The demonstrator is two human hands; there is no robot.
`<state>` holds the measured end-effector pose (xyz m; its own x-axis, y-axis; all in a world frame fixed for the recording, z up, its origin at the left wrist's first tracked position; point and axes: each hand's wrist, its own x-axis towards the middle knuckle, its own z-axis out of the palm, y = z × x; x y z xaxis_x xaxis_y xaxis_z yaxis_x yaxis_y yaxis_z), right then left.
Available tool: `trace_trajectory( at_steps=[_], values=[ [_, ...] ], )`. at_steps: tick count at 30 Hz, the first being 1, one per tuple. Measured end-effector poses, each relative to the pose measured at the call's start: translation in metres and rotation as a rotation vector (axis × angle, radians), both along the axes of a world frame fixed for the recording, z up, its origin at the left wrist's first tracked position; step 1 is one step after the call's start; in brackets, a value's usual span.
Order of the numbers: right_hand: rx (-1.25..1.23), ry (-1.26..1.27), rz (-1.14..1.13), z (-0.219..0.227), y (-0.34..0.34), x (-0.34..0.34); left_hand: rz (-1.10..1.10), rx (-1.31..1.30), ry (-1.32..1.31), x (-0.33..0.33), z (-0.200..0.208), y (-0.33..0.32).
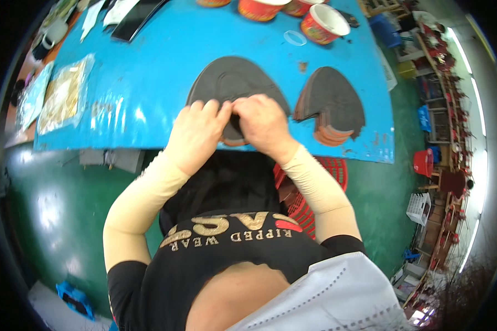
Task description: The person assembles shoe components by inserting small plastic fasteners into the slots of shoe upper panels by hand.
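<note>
In front of me on the blue table lies a stack of dark grey, leather-like curved pieces (pixel 229 74), with brown showing at the near edge. My left hand (pixel 200 128) is over the stack's near left part, its fingers bent together and pinching at a dark piece. Close against it, my right hand (pixel 263 122) pinches at the same spot with curled fingers. The fingertips of both hands nearly meet, and they hide most of what they grip. To the right sits a second stack of similar dark, notched, heart-like pieces (pixel 337 99) with brown layered edges.
Red paper tubs (pixel 321 27) stand along the table's far side beside a clear ring (pixel 295 38). A plastic bag of tan material (pixel 66 96) lies at left, a dark flat device (pixel 135 22) behind it. A red basket (pixel 337 172) is below the table edge; cluttered shelving (pixel 442 110) lines the right.
</note>
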<state>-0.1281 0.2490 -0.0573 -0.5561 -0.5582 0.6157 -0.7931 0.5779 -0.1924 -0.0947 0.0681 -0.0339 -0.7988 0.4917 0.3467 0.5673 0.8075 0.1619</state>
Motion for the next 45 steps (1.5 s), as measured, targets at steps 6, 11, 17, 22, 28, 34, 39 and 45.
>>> trace_trajectory(
  at_steps=[6,11,17,22,28,34,39,45],
  values=[
    [-0.225,0.036,-0.006,0.002,0.001,0.008,-0.029,0.525,-0.178,-0.007,-0.001,-0.013],
    [-0.55,-0.253,-0.07,0.021,-0.008,0.037,-0.049,1.303,-0.709,0.014,0.005,-0.017],
    [-1.025,-0.954,0.147,0.016,-0.029,0.079,-0.124,1.557,-0.742,0.046,-0.006,-0.001],
    [-1.2,-1.239,0.295,0.013,-0.02,0.087,-0.14,1.479,-0.794,0.055,-0.01,-0.003],
    [-1.152,-1.329,0.293,0.016,-0.017,0.095,-0.26,1.335,-0.647,0.064,-0.005,-0.008],
    [-1.195,-1.55,0.351,0.015,-0.011,0.093,-0.211,1.275,-0.743,0.062,-0.007,-0.012],
    [-1.219,-1.695,0.357,0.026,-0.002,0.093,-0.3,1.087,-0.789,0.059,0.009,-0.016],
    [-1.228,-1.731,0.327,0.032,0.008,0.091,-0.323,1.058,-0.685,0.055,0.004,-0.013]
  ],
)
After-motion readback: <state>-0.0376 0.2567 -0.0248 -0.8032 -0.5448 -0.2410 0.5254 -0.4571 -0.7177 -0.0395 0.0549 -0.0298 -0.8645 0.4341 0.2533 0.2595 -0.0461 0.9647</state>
